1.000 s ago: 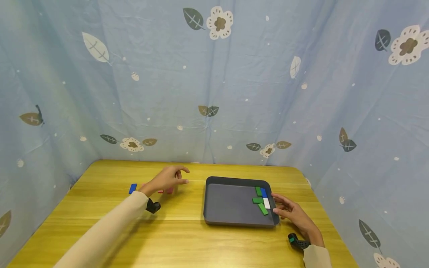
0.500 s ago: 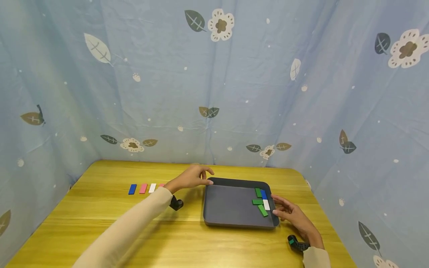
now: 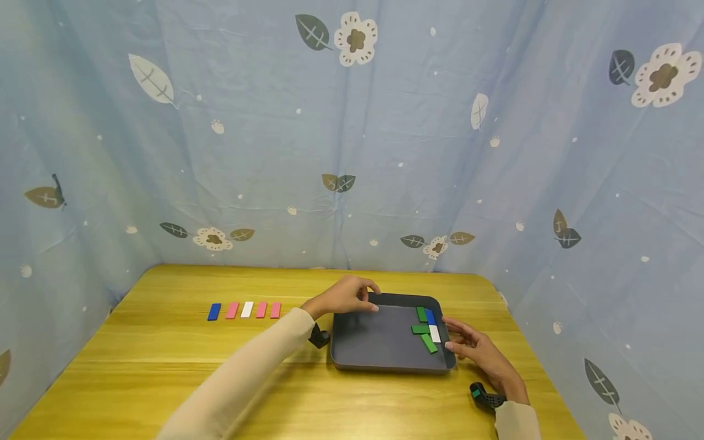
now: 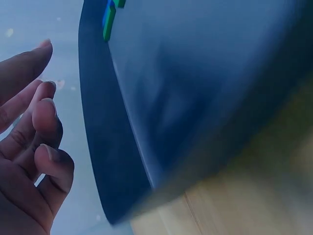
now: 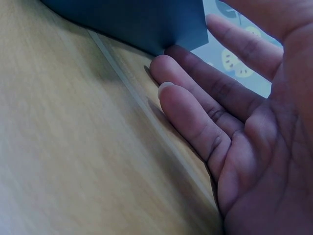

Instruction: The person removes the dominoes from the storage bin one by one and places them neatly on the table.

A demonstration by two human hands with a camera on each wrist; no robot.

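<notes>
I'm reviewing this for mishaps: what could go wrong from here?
The left hand, over the far-left part of the gray tray, might bump it. The right hand, at the tray's right side, could jostle it, shifting the loosely placed green tiles inside.

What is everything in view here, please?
Curtain: one, light blue, in background
Table: one, yellow, before the curtain
Tray: one, dark grey, on the table
Green blocks: three, green, in the tray
Blue blocks: two, blue, one in the tray, one left of it
White blocks: two, white, likewise
Pink blocks: three, pink, left of the tray
Sleeves: two, cream, at the bottom
Wrist devices: two, black, by sleeve ends
Left hand: one, over the tray's left
Right hand: one, beside the tray
</notes>
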